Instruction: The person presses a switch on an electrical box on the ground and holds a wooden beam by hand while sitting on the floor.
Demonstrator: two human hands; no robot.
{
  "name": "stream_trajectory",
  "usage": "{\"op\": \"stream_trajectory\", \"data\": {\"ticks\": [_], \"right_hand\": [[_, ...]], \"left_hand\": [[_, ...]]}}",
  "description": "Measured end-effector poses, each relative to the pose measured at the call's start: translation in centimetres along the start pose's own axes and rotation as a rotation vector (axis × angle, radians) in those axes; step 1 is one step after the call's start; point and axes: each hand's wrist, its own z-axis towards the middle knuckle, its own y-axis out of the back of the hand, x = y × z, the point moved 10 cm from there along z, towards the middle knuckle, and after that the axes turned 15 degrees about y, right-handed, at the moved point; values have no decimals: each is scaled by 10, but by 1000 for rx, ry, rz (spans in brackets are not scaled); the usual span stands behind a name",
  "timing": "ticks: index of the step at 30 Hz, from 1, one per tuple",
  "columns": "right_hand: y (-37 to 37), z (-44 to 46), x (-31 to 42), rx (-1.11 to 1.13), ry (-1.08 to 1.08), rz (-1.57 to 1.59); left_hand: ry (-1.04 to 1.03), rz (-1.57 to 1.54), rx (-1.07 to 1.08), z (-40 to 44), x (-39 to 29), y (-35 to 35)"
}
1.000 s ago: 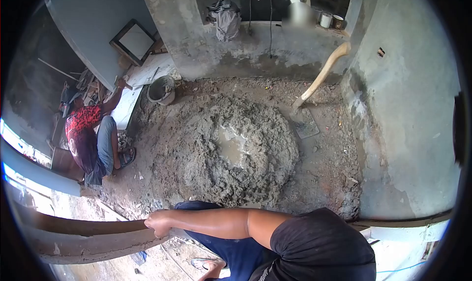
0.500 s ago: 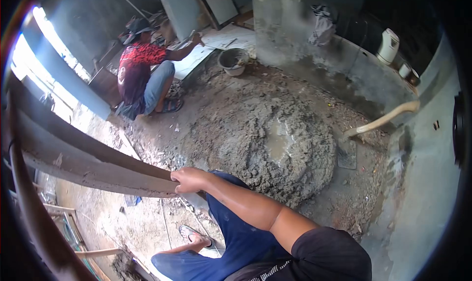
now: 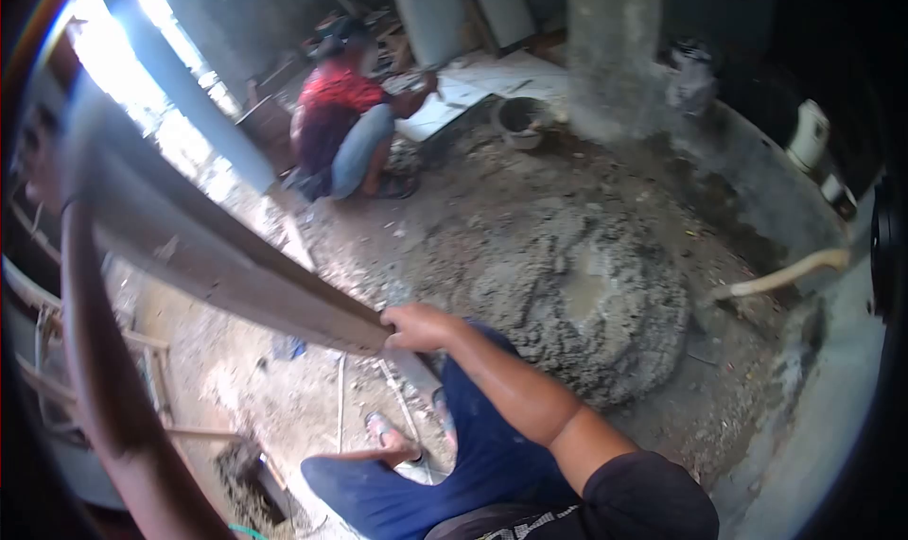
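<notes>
A long grey-brown plank (image 3: 222,256), rough and mortar-stained along its edge, slopes from the upper left down to my knees. At its lower end my right hand (image 3: 416,327) is closed around it. My left hand (image 3: 43,166) is at the far left by the plank's upper end; it is dim and blurred, but seems wrapped on it. Beyond my right forearm spreads a heap of wet mortar (image 3: 615,351) with a pool of water (image 3: 586,294) in its middle.
A person in a red shirt (image 3: 340,95) squats by white tiles (image 3: 445,100), near a mortar bucket (image 3: 520,124). A wooden-handled hoe (image 3: 785,273) leans at the right wall. A white jug (image 3: 809,133) stands on a ledge. Rubble covers the floor at left.
The view has turned left, so the room appears shifted right. My left hand has come into sight at the plank's upper end. My right hand keeps its hold.
</notes>
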Motion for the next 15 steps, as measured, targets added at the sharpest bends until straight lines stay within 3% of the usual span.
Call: {"op": "stream_trajectory", "data": {"ticks": [3, 7, 15], "right_hand": [[-5, 0, -1, 53, -30, -4], [-1, -1, -1, 53, -73, -1], [-1, -1, -1, 67, -76, 31]], "left_hand": [[43, -94, 12, 1, -15, 32], [90, 20, 110, 0, -19, 31], [71, 22, 56, 0, -19, 34]]}}
